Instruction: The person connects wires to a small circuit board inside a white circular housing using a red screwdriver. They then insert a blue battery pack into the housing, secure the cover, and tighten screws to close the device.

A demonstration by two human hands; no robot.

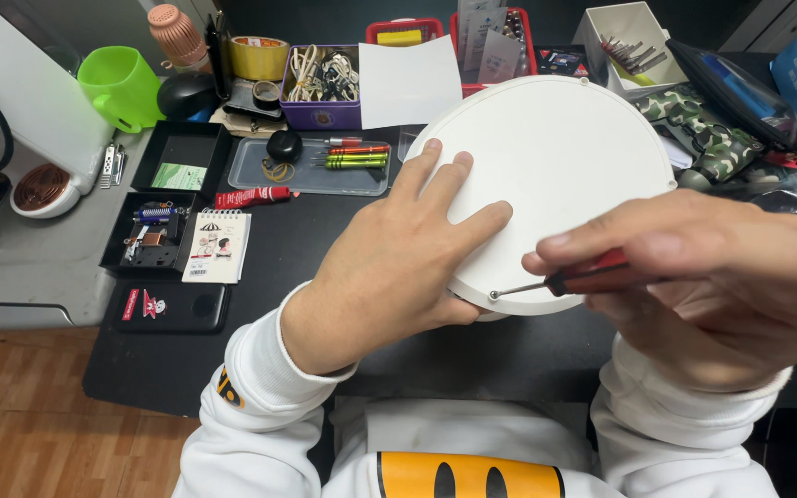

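Under your hands: white disc and screwdriver

Beneath your left hand (389, 267), fingers spread flat, lies the round white disc (555, 175). Your right hand (721, 286) pinches a red-handled screwdriver (565, 279), tip at the disc's near rim. Beyond your left fingertips sits a clear tray (311, 175) of screwdrivers.

Two hands: left hand (389, 272), right hand (721, 286). One white disc (555, 166). One red-handled screwdriver (569, 278) in right hand. Three more screwdrivers (354, 154) in one clear tray (260, 180). One green mug (122, 88). One tape roll (258, 55). One notepad (217, 246). One red tube (253, 196). One phone (170, 307). Two black boxes (182, 148).
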